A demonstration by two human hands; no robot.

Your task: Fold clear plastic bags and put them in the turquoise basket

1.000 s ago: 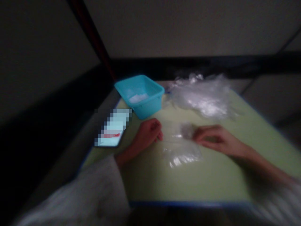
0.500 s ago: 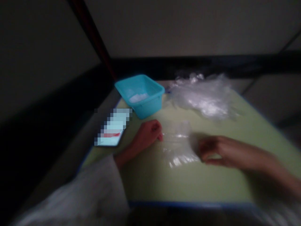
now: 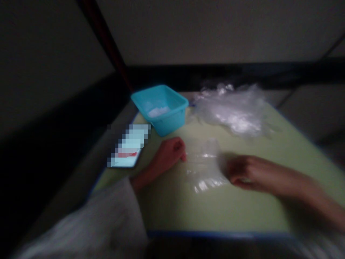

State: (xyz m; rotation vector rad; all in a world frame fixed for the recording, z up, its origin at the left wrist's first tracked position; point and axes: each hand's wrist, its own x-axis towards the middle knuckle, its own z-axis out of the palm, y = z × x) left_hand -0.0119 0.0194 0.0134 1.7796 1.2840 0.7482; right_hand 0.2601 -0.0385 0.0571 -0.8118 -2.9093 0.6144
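Observation:
A clear plastic bag point(image 3: 205, 167) lies flat on the table between my hands, with creases and shiny ripples along its near end. At its left edge my left hand point(image 3: 174, 149) is closed, its curled fingers against the plastic. My right hand point(image 3: 242, 172) grips the opposite side of the bag, thumb and fingers pinched near its lower right corner. The fingertips of both hands are partly hidden and dim.
A turquoise plastic basket point(image 3: 172, 120) with something white inside stands at the back left. Beside it lies a heap of clear plastic bags point(image 3: 234, 111). A lit phone-like screen point(image 3: 130, 147), pixelated, rests at the left edge of the yellowish table point(image 3: 215, 216) with blue edging.
The gap between my right thumb and fingers has narrowed. My left hand and the bag have stayed nearly where they were.

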